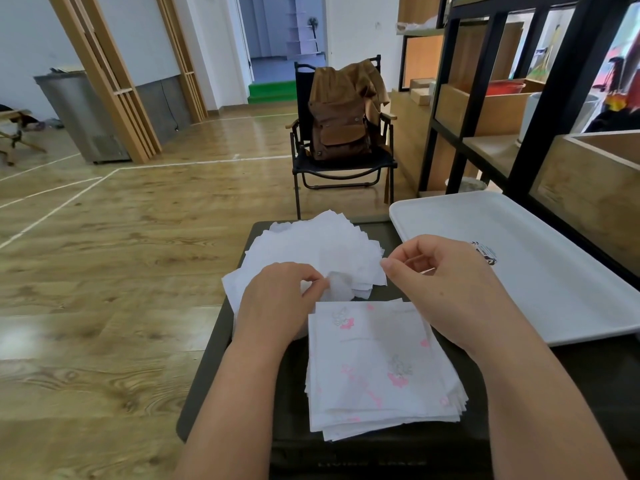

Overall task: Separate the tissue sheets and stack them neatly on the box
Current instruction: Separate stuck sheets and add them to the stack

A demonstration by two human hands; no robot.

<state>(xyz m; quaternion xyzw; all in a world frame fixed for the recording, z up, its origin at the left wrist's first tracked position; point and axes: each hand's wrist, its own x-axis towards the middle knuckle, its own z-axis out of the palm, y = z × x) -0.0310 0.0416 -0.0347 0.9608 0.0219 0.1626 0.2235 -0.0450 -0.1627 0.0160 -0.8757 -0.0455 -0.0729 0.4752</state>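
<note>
A: Box (346,452) is seen dark and flat-topped, with a white tray (540,282) beside it. Loose tissue heap (311,251) is fanned at the far end; printed tissue stack (381,368) is laid nearer, long axis running away from the body, skewed slightly.

B: Grip?

A: Left hand (277,299) is pinched shut on a thin sheet (341,284) lifted at the heap's near edge. Right hand (440,271) is pinched too; contents cannot be told.

B: Risk?

A: Two plies could be lifted together, or the sheet torn if pulled hard. Skew would be carried upward.
</note>
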